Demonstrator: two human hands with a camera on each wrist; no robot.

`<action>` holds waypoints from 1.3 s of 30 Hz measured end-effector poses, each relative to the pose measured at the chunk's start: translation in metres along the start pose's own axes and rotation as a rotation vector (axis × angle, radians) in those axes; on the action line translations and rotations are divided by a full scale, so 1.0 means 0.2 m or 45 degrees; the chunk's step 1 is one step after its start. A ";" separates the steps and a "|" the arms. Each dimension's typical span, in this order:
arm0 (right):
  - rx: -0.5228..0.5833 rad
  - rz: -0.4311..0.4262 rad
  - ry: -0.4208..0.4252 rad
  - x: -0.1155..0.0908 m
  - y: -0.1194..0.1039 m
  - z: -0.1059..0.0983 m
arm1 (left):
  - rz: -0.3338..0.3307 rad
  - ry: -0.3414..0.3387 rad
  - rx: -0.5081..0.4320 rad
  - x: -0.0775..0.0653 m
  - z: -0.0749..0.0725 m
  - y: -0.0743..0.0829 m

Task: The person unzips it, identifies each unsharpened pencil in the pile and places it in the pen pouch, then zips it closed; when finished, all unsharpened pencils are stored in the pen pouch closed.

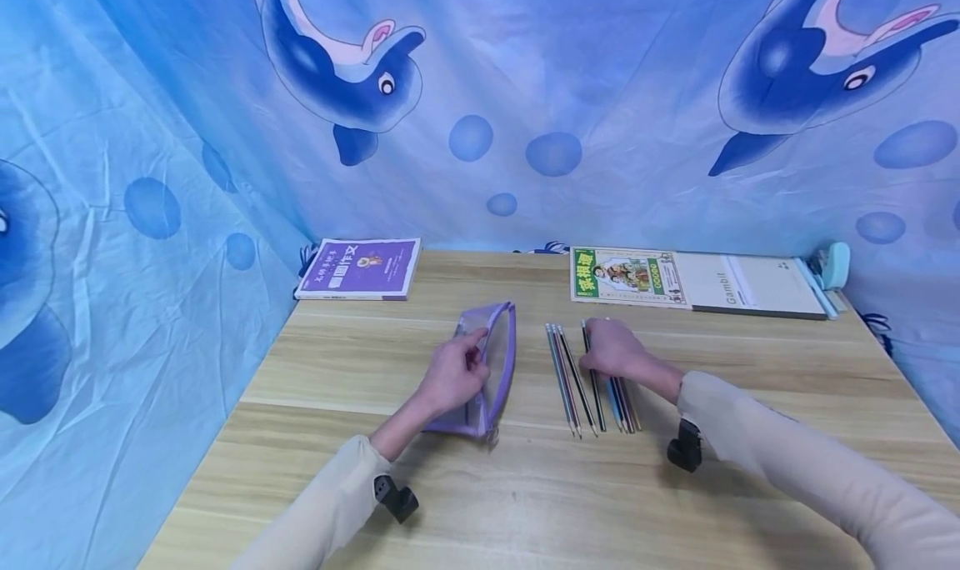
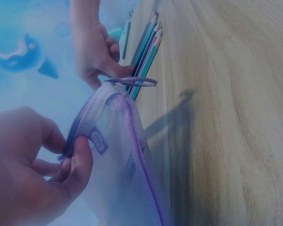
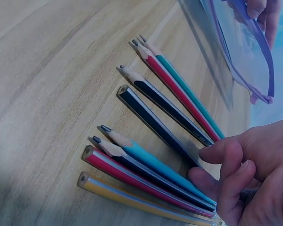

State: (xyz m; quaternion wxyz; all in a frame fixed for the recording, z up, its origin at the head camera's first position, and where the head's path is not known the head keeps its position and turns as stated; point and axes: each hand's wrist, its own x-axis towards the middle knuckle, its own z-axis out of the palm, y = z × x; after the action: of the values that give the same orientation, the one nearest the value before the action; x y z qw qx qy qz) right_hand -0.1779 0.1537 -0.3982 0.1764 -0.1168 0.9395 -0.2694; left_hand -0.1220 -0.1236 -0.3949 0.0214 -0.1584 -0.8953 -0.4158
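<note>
My left hand (image 1: pixel 453 374) pinches the opening edge of a see-through pencil pouch (image 2: pixel 118 165) with purple trim, thumb and fingers on the zipper side. The pouch's mouth gapes toward the pencils. Over the pencils reaches my right hand (image 1: pixel 615 349), thumb and forefinger on either side of an unsharpened black pencil (image 3: pixel 153 117) near its far end. Left of that pencil lie a sharpened black pencil (image 3: pixel 172 111), a red pencil (image 3: pixel 179 96) and a green pencil (image 3: pixel 191 89). Beyond it, a light blue pencil (image 3: pixel 165 167) and a yellow pencil (image 3: pixel 132 201) lie among others, partly under my hand.
At the back left of the wooden table (image 1: pixel 300 470) lies a purple book (image 1: pixel 360 270). A green illustrated book (image 1: pixel 626 277) and a pale Gambit pad (image 1: pixel 750 285) are at the back right, beside a light blue object (image 1: pixel 834 266). Dolphin-print cloth (image 1: pixel 525 78) hangs behind.
</note>
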 end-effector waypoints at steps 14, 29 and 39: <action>-0.070 0.076 0.004 0.03 -0.03 0.03 | -0.011 -0.003 0.000 0.00 0.01 0.00; 0.161 0.078 0.086 0.00 -0.02 -0.02 | -0.015 -0.011 0.007 0.01 0.01 0.00; 0.545 0.116 0.058 -0.01 -0.13 -0.06 | -0.015 -0.006 -0.001 0.01 0.00 0.01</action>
State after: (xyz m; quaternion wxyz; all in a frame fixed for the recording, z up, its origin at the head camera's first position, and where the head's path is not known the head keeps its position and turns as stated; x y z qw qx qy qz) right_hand -0.1772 0.1390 -0.3748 0.1880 -0.0281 0.8690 -0.4569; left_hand -0.1242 -0.1220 -0.3939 0.0169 -0.1541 -0.8961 -0.4160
